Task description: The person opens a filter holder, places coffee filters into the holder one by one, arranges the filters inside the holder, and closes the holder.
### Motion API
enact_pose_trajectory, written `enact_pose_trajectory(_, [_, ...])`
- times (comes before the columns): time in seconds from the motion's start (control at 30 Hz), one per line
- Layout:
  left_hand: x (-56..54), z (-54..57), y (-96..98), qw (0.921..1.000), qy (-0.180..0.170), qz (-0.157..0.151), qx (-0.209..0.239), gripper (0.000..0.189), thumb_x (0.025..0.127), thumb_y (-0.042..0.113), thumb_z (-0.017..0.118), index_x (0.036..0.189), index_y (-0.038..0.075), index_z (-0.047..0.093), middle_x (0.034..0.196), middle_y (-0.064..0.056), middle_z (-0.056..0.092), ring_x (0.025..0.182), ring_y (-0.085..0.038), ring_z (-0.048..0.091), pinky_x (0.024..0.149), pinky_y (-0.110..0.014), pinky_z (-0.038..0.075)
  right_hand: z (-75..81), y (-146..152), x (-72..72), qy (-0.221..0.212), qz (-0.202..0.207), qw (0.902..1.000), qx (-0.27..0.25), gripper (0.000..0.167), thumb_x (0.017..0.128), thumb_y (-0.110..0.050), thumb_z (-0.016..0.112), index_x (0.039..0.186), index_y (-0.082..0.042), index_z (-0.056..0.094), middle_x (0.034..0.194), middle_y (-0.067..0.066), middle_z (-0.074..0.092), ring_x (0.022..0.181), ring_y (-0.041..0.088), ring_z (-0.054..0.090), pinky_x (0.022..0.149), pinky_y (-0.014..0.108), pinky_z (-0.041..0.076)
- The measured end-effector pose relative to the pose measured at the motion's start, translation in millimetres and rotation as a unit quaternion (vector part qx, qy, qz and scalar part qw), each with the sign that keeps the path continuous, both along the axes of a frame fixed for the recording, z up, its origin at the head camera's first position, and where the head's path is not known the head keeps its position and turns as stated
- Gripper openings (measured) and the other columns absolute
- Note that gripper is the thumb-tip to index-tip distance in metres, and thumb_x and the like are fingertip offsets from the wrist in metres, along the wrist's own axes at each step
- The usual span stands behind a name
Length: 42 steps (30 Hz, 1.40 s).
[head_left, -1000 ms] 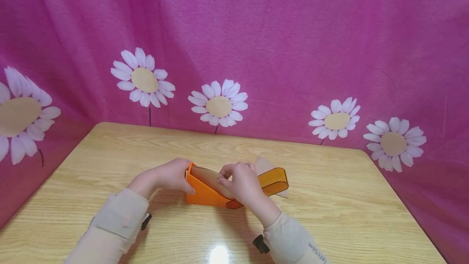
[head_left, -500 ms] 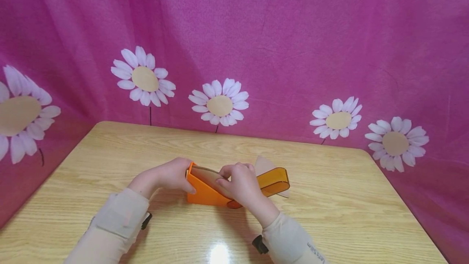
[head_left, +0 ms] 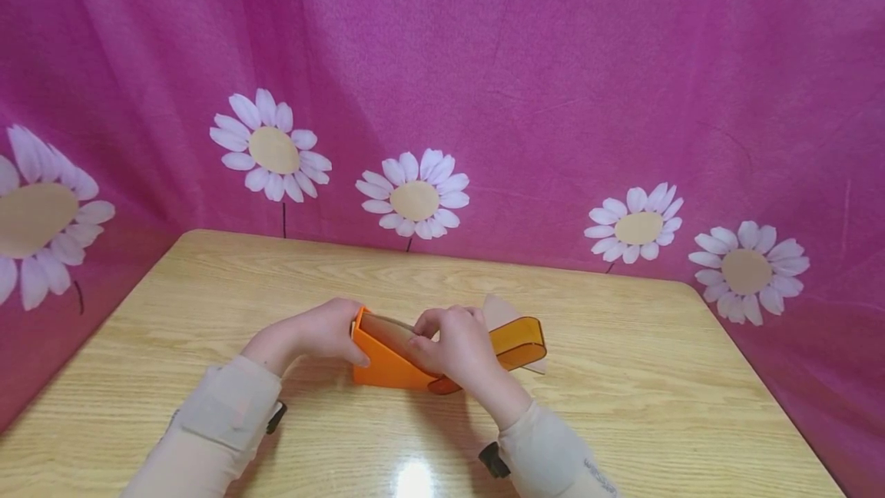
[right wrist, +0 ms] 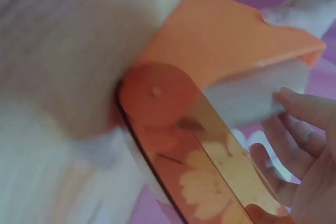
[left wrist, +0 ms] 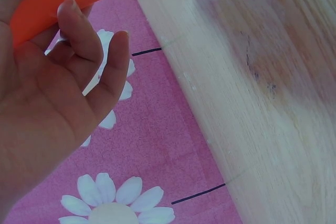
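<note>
An orange case (head_left: 387, 363) with a hinged, see-through amber lid (head_left: 517, 340) stands on the table, its lid swung out to the right. My left hand (head_left: 328, 329) grips the case's left end, with the thumb on the near side. Inside the case is brown paper (head_left: 390, 331) that looks like coffee filters. My right hand (head_left: 456, 340) pinches the paper's upper edge between thumb and forefinger. In the right wrist view the fingertips (right wrist: 286, 94) meet the pale edge of the paper (right wrist: 257, 93). Behind the lid lies another piece of brown paper (head_left: 499, 310).
The wooden table (head_left: 657, 390) reaches back to a pink curtain (head_left: 525, 98) printed with white daisies. Both forearms wear pale sleeves, with a small black piece (head_left: 494, 459) at the right wrist.
Both hands keep their places on the case and the paper. The right hand's fingers and wrist shift only slightly.
</note>
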<state>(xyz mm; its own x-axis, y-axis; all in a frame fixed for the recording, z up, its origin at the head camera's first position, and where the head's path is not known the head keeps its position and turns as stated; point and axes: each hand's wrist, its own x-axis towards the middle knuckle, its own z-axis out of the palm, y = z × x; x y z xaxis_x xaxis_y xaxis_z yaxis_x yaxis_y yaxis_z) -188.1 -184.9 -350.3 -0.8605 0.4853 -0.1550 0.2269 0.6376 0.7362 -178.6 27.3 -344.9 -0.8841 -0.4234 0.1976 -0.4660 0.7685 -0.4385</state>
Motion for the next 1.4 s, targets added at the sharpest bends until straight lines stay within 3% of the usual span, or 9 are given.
enact_pose_trajectory(0.2, [0.7, 1.4, -0.4, 0.9999, -0.005, 0.009, -0.008, 0.024, 0.069, 0.004, 0.074, 0.089, 0.007, 0.06, 0.079, -0.001, 0.06, 0.071, -0.015, 0.052, 0.071, -0.029, 0.045, 33.3, 22.5, -4.8, 0.017, -0.04, 0.9987, -0.026, 0.009, 0.082, -0.022, 0.069, 0.084, -0.014, 0.07, 0.08, -0.003, 0.071, 0.078, 0.018, 0.059, 0.09, 0.042, 0.039])
enact_pose_trajectory(0.33, [-0.4, 1.4, -1.8, 0.9999, -0.005, 0.012, -0.01, 0.023, 0.07, 0.004, 0.073, 0.089, 0.007, 0.06, 0.079, 0.0, 0.06, 0.071, -0.015, 0.052, 0.072, -0.029, 0.045, 55.6, 54.5, -15.8, 0.0, -0.087, 0.9945, -0.058, 0.017, 0.086, -0.026, 0.065, 0.093, -0.011, 0.07, 0.093, 0.004, 0.071, 0.083, 0.021, 0.061, 0.079, 0.039, 0.045])
enact_pose_trajectory(0.43, [-0.9, 1.1, -3.1, 0.9999, -0.002, 0.007, -0.01, 0.023, 0.07, 0.004, 0.073, 0.088, 0.006, 0.06, 0.078, 0.0, 0.06, 0.071, -0.014, 0.052, 0.071, -0.028, 0.045, 61.3, 82.1, -27.8, -0.019, -0.12, 0.9908, -0.059, 0.023, 0.089, -0.028, 0.061, 0.099, -0.009, 0.069, 0.099, 0.009, 0.07, 0.091, 0.026, 0.061, 0.08, 0.041, 0.046])
enact_pose_trajectory(0.57, [-0.9, 1.3, -3.8, 0.9998, -0.004, 0.012, -0.012, 0.024, 0.069, 0.004, 0.073, 0.089, 0.006, 0.06, 0.079, 0.0, 0.06, 0.071, -0.015, 0.052, 0.071, -0.029, 0.045, 50.4, 109.2, -45.9, -0.047, -0.146, 0.9874, -0.039, 0.03, 0.09, -0.029, 0.058, 0.104, -0.004, 0.067, 0.104, 0.016, 0.068, 0.098, 0.032, 0.061, 0.083, 0.046, 0.047])
enact_pose_trajectory(0.7, [-0.4, 0.9, -2.9, 0.9996, -0.014, 0.021, -0.013, 0.025, 0.07, 0.004, 0.074, 0.09, 0.007, 0.06, 0.08, 0.0, 0.06, 0.072, -0.015, 0.052, 0.073, -0.029, 0.045, 21.1, 119.3, -61.3, -0.095, -0.16, 0.9823, 0.023, 0.035, 0.089, -0.028, 0.059, 0.109, 0.0, 0.064, 0.107, 0.019, 0.066, 0.1, 0.033, 0.061, 0.085, 0.048, 0.047])
enact_pose_trajectory(0.93, [0.4, -0.1, -0.5, 0.9997, -0.016, 0.016, -0.005, 0.024, 0.07, 0.003, 0.073, 0.09, 0.007, 0.06, 0.08, 0.0, 0.06, 0.072, -0.015, 0.052, 0.072, -0.029, 0.045, -18.7, 113.2, -70.6, -0.167, -0.178, 0.9605, 0.134, 0.035, 0.089, -0.017, 0.052, 0.115, 0.005, 0.058, 0.114, 0.025, 0.06, 0.106, 0.041, 0.056, 0.085, 0.055, 0.045])
enact_pose_trajectory(1.1, [0.6, -0.3, 0.0, 0.9997, -0.017, 0.017, -0.007, 0.025, 0.07, 0.003, 0.073, 0.091, 0.007, 0.06, 0.081, 0.0, 0.06, 0.073, -0.015, 0.052, 0.072, -0.029, 0.045, -24.0, 106.7, -67.2, -0.185, -0.2, 0.9506, 0.149, 0.028, 0.083, -0.014, 0.053, 0.1, 0.007, 0.058, 0.104, 0.027, 0.057, 0.1, 0.042, 0.053, 0.081, 0.056, 0.046])
enact_pose_trajectory(1.27, [0.9, 0.5, 0.9, 0.9995, -0.021, 0.022, -0.01, 0.027, 0.07, 0.004, 0.074, 0.092, 0.007, 0.06, 0.082, -0.001, 0.06, 0.074, -0.016, 0.052, 0.073, -0.029, 0.045, -19.1, 103.6, -61.0, -0.188, -0.2, 0.9517, 0.137, 0.037, 0.073, -0.019, 0.062, 0.098, 0.009, 0.056, 0.099, 0.027, 0.054, 0.097, 0.041, 0.052, 0.08, 0.056, 0.046])
enact_pose_trajectory(1.4, [1.1, 1.1, 1.4, 0.9994, -0.022, 0.025, -0.01, 0.027, 0.07, 0.004, 0.074, 0.093, 0.007, 0.06, 0.082, -0.001, 0.06, 0.074, -0.016, 0.052, 0.073, -0.029, 0.046, -17.7, 101.8, -61.2, -0.182, -0.2, 0.9537, 0.132, 0.024, 0.075, -0.013, 0.058, 0.092, 0.004, 0.056, 0.093, 0.022, 0.056, 0.09, 0.036, 0.053, 0.076, 0.053, 0.047])
